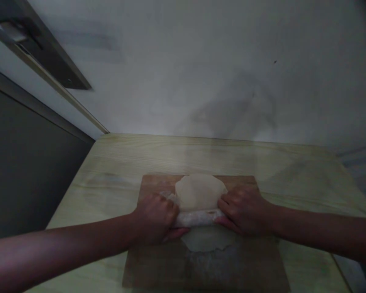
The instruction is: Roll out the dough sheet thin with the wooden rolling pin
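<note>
A flattened sheet of pale dough [199, 191] lies on a brown wooden board [152, 264]. Across its middle runs a whitish, flour-dusted rolling pin [197, 218], with dough showing both beyond it and on the near side. My left hand [157, 218] is closed around the pin's left end, thumb along the near side. At the right end, my right hand [242, 209] wraps round it in the same way. Both hands cover the ends of the pin. Loose flour [212, 264] whitens the board in front of the dough.
The board rests on a light wood-grain table [116, 162]. Behind the table stands a pale wall or door panel [171, 73], with a metal handle plate [57, 61] at upper left. A dark grey surface [24, 162] borders the table's left side.
</note>
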`<state>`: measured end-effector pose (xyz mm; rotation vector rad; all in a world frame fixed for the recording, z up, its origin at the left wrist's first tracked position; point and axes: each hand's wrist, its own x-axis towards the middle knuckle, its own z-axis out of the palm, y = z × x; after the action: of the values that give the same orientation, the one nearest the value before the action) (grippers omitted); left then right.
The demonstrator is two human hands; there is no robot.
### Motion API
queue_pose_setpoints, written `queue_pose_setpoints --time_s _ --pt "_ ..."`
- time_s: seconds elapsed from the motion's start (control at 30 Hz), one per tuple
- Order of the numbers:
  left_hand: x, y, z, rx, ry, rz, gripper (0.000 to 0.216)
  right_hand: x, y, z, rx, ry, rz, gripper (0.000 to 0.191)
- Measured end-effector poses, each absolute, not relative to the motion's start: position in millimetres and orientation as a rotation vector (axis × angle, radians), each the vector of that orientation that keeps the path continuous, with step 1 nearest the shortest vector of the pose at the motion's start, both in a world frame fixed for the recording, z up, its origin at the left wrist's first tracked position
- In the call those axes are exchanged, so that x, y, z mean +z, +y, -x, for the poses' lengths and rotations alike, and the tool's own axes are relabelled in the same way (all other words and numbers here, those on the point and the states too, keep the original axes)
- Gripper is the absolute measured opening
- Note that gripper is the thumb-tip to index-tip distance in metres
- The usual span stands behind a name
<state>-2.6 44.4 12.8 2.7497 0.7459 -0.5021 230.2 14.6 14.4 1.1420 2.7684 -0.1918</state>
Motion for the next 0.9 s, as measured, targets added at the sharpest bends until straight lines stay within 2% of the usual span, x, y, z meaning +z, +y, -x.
queue_pose_setpoints --time_s 0.27,0.47,0.77,0.9 --pt "11 46 4 -0.5 0.707 -2.66 0.037 12 16 -231 -0.216 2.826 -1.11 0.038" --pt "14 47 1 -0.549 0.758 -2.68 0.043 12 16 -230 -0.139 2.764 -1.118 0.046" --pt "19 40 1 -0.28 0.855 -2.922 0.046 24 14 -226 -0.031 2.631 -1.173 0.048" --pt "15 42 5 -0.172 0.855 -2.915 0.054 25 14 -226 -0.022 2.531 -1.297 0.05"
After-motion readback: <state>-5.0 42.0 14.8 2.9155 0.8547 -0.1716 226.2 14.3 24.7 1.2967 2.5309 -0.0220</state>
